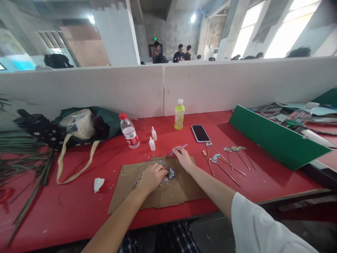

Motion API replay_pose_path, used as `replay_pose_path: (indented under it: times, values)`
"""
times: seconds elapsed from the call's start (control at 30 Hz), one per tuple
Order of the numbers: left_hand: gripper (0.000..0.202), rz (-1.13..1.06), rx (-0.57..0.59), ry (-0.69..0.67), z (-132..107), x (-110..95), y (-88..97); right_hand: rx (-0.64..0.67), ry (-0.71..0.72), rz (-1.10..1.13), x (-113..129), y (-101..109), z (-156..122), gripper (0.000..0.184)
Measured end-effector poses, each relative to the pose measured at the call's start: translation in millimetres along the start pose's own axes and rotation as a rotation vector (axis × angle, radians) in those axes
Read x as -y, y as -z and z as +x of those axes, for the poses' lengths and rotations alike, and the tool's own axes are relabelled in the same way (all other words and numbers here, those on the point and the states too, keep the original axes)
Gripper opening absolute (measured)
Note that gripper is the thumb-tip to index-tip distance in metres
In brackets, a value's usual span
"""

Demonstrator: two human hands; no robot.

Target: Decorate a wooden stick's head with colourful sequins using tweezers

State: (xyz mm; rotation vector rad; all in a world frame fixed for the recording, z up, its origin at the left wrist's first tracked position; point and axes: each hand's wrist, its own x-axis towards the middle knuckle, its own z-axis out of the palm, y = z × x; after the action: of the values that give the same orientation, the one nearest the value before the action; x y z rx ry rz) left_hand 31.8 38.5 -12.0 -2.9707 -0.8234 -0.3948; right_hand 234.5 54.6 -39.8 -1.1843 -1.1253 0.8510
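Observation:
My left hand [154, 176] is closed over the cardboard [123, 191], with a small glittery cluster [171, 173] held at its fingertips. Part of that piece is hidden behind the fingers. Loose sparkling bits [137, 180] lie scattered on the cardboard around this hand. Just beyond and to the right, my right hand [183, 159] grips a slim pinkish pen-like tool [181, 147]. The tool lies slantwise, and its lower left end is close to a few reddish bits at the cardboard's far edge.
Two small white squeeze bottles [152, 144], a red-capped bottle [129, 131], a yellow-green drink bottle [179, 115] and a phone [200, 134] stand or lie beyond. Several glitter-topped sticks [229, 174] lie right, before a green panel [276, 138]. Dark stems [31, 196] and a bag [110, 123] are left.

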Motion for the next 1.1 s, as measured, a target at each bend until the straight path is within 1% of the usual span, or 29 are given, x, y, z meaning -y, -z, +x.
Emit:
replay_pose_path:
  times: [0.17, 0.3, 0.4, 0.5, 0.57, 0.63, 0.7, 0.93, 1.0, 1.1]
  values:
    - [0.019, -0.014, -0.024, 0.038, 3, -2, -3.5, 0.066, 0.03, -0.043, 10, 15, -24, 0.024]
    - [0.016, -0.029, -0.049, 0.075, 6, -5, -0.3, 0.084, 0.054, -0.069, 21, 26, -42, 0.022]
    - [0.02, -0.013, -0.098, 0.14, 9, -9, 7.2, 0.086, 0.065, -0.095, 31, 30, -50, 0.022]
    - [0.029, 0.021, -0.158, 0.188, 12, -16, 18.3, 0.094, 0.072, -0.132, 40, 29, -57, 0.021]
    - [0.031, 0.04, -0.17, 0.17, 12, -22, 26.2, 0.109, 0.071, -0.158, 44, 27, -60, 0.02]
    - [0.023, 0.053, -0.162, 0.124, 12, -26, 33.6, 0.129, 0.062, -0.186, 47, 26, -63, 0.02]
    - [0.017, 0.065, -0.156, 0.084, 10, -30, 39.9, 0.146, 0.054, -0.211, 49, 24, -65, 0.021]
    - [0.022, 0.112, -0.16, 0.062, -6, -31, 60.4, 0.155, 0.079, -0.304, 51, 12, -67, 0.033]
    - [0.022, 0.122, -0.162, 0.088, -12, -28, 65.5, 0.131, 0.098, -0.377, 52, 17, -67, 0.035]
    - [0.023, 0.129, -0.174, 0.162, -26, -21, 68.2, 0.096, 0.135, -0.541, 51, 35, -69, 0.03]
